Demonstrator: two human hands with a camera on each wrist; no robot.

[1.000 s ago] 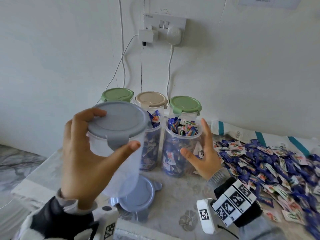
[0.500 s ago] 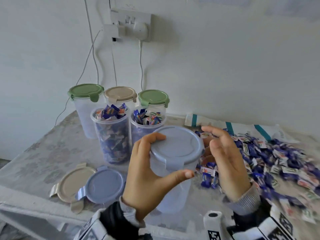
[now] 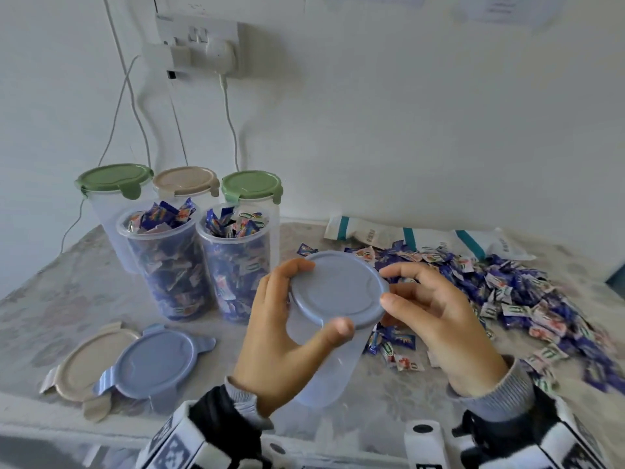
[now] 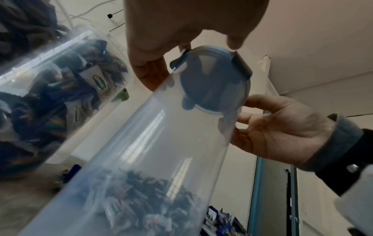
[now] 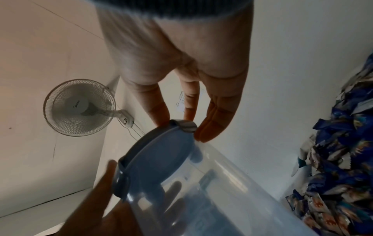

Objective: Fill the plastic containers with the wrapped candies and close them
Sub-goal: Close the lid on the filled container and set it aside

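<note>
My left hand (image 3: 321, 296) grips a clear, empty plastic container (image 3: 321, 374) near its top and holds it tilted above the table. A blue-grey lid (image 3: 338, 289) sits on the container. My right hand (image 3: 387, 286) pinches the lid's right rim; in the right wrist view its thumb and fingers (image 5: 210, 132) close around a lid clip (image 5: 186, 126). The left wrist view shows the see-through wall (image 4: 151, 143) and the lid (image 4: 214, 86) from below. A heap of blue and white wrapped candies (image 3: 507, 292) lies on the table to the right.
Two open containers full of candies (image 3: 169, 265) (image 3: 236, 262) stand left of centre, with three lidded ones (image 3: 115, 184) behind. A beige lid (image 3: 84, 363) and a blue lid (image 3: 155, 363) lie near the front edge. A white bag (image 3: 422, 236) lies by the wall.
My left hand has carried the lidded container from the left to the centre, beside the candy heap, and tilted it. My right hand has risen from the table to the lid's rim.
</note>
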